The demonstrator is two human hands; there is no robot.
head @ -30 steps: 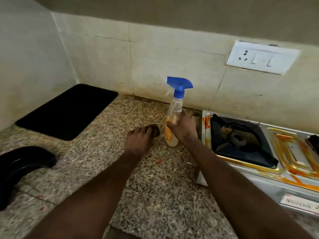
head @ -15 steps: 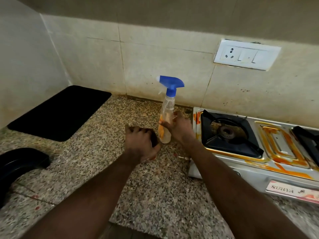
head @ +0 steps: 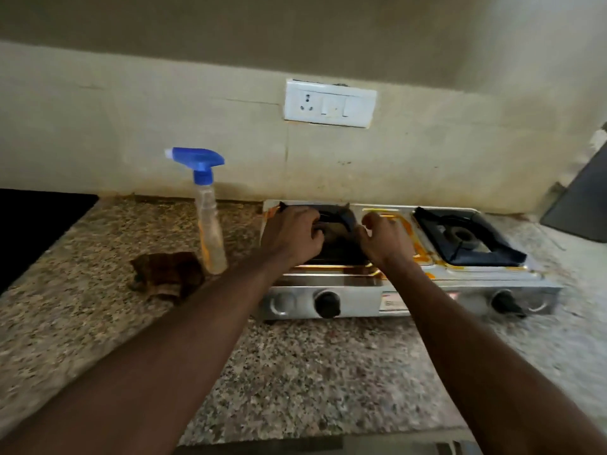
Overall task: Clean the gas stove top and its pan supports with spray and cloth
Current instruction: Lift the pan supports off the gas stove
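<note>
A steel two-burner gas stove point(head: 361, 302) stands on the granite counter, its top smeared with orange stains point(head: 414, 239). My left hand point(head: 292, 234) curls over the left side of the left black pan support point(head: 338, 218). At that support's right edge my right hand point(head: 386, 239) has its fingers bent on it. The right pan support point(head: 469, 238) sits untouched over its burner. A clear spray bottle point(head: 210, 224) with a blue trigger head is upright just left of the stove. Beside it lies a crumpled brown cloth point(head: 167, 274).
A black mat point(head: 33, 224) covers the counter at far left. Two black knobs point(head: 326, 303) point(head: 504, 303) face me on the stove front. A white socket plate point(head: 330, 103) is on the tiled wall. A dark slanted panel point(head: 584, 205) leans at far right.
My right hand let go of the spray bottle and my left hand dropped the cloth on the counter. Both hands moved right onto the left pan support, and the view swung right.
</note>
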